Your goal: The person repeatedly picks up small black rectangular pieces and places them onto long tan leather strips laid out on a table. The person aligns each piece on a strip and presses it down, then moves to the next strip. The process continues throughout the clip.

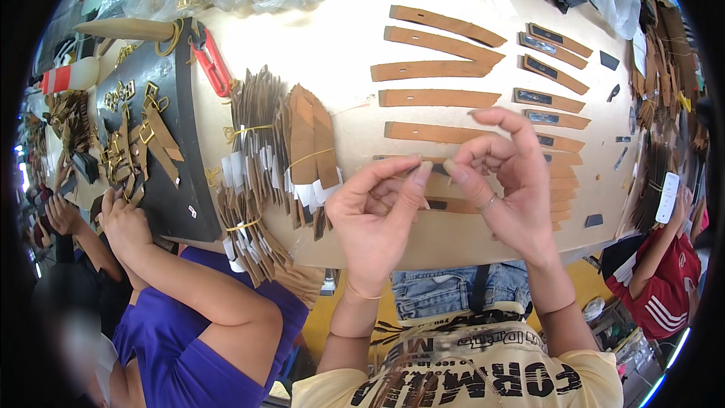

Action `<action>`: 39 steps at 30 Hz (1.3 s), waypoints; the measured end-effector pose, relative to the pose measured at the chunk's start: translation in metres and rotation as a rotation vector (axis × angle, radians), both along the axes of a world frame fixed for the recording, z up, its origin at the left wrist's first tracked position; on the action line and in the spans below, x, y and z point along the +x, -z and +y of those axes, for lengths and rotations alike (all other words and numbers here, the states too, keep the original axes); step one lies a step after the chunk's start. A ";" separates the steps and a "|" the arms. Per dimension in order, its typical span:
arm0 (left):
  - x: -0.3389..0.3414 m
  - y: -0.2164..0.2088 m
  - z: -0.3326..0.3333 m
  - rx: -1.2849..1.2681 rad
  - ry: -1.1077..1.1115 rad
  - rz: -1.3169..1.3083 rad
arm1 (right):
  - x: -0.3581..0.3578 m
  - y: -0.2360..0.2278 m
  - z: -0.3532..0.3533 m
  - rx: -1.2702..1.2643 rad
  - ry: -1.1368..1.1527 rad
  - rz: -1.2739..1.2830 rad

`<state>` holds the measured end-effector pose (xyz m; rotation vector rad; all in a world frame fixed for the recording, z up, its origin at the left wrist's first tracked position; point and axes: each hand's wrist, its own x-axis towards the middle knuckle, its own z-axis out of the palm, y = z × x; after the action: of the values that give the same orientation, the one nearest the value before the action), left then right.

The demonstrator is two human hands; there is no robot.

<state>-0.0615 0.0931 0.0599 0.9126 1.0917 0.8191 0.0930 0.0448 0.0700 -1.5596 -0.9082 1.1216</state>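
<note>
Over the lower rows of brown leather strips, my left hand [375, 215] and my right hand [517, 185] are close together. Thumb and forefinger are pinched on each hand, and the tips almost meet. A small dark piece [438, 169] shows between them; I cannot tell whether it is held or lies on the strip below. Brown strips with small slots [438, 98] lie in a column beyond my hands. To their right, shorter-looking strips bearing dark patches [555, 98] form a second column, partly hidden by my right hand.
Left of my hands stand bundles of brown straps [253, 136] tied with yellow bands. Red-handled cutters [211, 64] lie by a black board [162, 174] with buckled straps. A person in purple [204, 317] works close at left, another in red [661, 279] at right. Dark scraps [594, 221] dot the table.
</note>
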 end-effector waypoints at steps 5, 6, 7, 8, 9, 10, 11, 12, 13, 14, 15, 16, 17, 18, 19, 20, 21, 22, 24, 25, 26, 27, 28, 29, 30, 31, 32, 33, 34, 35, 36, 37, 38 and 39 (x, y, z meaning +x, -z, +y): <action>0.009 0.009 0.005 0.104 -0.046 0.207 | 0.001 0.005 0.015 0.054 -0.058 -0.299; 0.012 0.013 0.007 0.203 -0.052 0.294 | 0.000 0.005 0.017 0.033 -0.059 -0.313; 0.015 0.015 0.009 0.300 -0.053 0.387 | -0.001 0.004 0.018 0.013 -0.062 -0.326; 0.017 0.016 0.009 0.316 -0.065 0.430 | -0.002 0.004 0.019 0.006 -0.075 -0.361; 0.019 0.017 0.009 0.330 -0.074 0.479 | -0.002 0.005 0.022 -0.021 -0.060 -0.335; 0.021 0.018 0.010 0.344 -0.083 0.528 | -0.002 0.006 0.024 -0.035 -0.055 -0.329; 0.022 0.020 0.012 0.352 -0.078 0.535 | -0.003 0.008 0.026 -0.048 -0.050 -0.322; 0.023 0.021 0.014 0.361 -0.072 0.543 | -0.003 0.009 0.028 -0.052 -0.042 -0.329; 0.023 0.022 0.015 0.369 -0.066 0.551 | -0.004 0.011 0.030 -0.057 -0.036 -0.335; 0.023 0.022 0.016 0.361 -0.064 0.554 | -0.004 0.012 0.031 -0.061 -0.030 -0.342; 0.023 0.022 0.016 0.352 -0.063 0.556 | -0.004 0.013 0.031 -0.057 -0.040 -0.352; 0.023 0.022 0.016 0.343 -0.062 0.559 | -0.003 0.014 0.031 -0.054 -0.050 -0.361; 0.023 0.022 0.016 0.341 -0.062 0.565 | -0.003 0.014 0.031 -0.050 -0.060 -0.372; 0.022 0.022 0.016 0.341 -0.063 0.570 | -0.002 0.016 0.031 -0.021 -0.060 -0.377; 0.022 0.022 0.016 0.341 -0.061 0.582 | -0.002 0.017 0.032 0.008 -0.060 -0.383; 0.022 0.021 0.016 0.337 -0.060 0.580 | -0.002 0.018 0.033 0.034 -0.059 -0.396; 0.022 0.021 0.016 0.336 -0.057 0.585 | -0.001 0.019 0.033 0.034 -0.063 -0.386; 0.022 0.020 0.016 0.340 -0.052 0.595 | -0.001 0.019 0.033 0.032 -0.066 -0.384; 0.022 0.020 0.017 0.335 -0.049 0.592 | 0.000 0.019 0.033 0.028 -0.071 -0.386; 0.022 0.020 0.017 0.334 -0.046 0.593 | 0.000 0.019 0.033 0.025 -0.073 -0.390; 0.022 0.020 0.017 0.335 -0.041 0.602 | 0.000 0.018 0.033 0.024 -0.077 -0.402; 0.022 0.019 0.017 0.338 -0.038 0.610 | 0.000 0.017 0.033 0.002 -0.083 -0.389; 0.022 0.019 0.017 0.341 -0.034 0.618 | 0.000 0.016 0.032 -0.018 -0.090 -0.385; 0.022 0.019 0.017 0.342 -0.032 0.622 | 0.000 0.015 0.032 -0.026 -0.096 -0.389; 0.022 0.018 0.017 0.344 -0.029 0.626 | -0.001 0.015 0.033 -0.039 -0.099 -0.394; 0.022 0.018 0.017 0.348 -0.021 0.633 | -0.001 0.015 0.033 -0.040 -0.101 -0.408; 0.022 0.018 0.017 0.342 -0.023 0.642 | -0.002 0.015 0.034 -0.041 -0.103 -0.423; 0.022 0.017 0.017 0.337 -0.018 0.656 | -0.002 0.015 0.034 -0.046 -0.103 -0.419; 0.022 0.017 0.017 0.342 -0.015 0.674 | -0.002 0.015 0.034 -0.050 -0.102 -0.415; 0.022 0.017 0.017 0.345 -0.026 0.685 | -0.002 0.015 0.034 -0.053 -0.100 -0.413; 0.022 0.018 0.017 0.357 -0.040 0.700 | -0.002 0.015 0.034 -0.055 -0.102 -0.417; 0.022 0.019 0.016 0.370 -0.055 0.716 | -0.002 0.015 0.034 -0.055 -0.104 -0.422; 0.022 0.019 0.016 0.459 -0.068 0.766 | -0.002 0.015 0.034 -0.063 -0.104 -0.430; 0.022 0.020 0.015 0.548 -0.080 0.816 | -0.002 0.015 0.033 -0.054 -0.107 -0.432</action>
<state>-0.0395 0.1083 0.0400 1.7669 1.6421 0.8453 0.0911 0.0780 0.0551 -1.8548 -1.2676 0.9002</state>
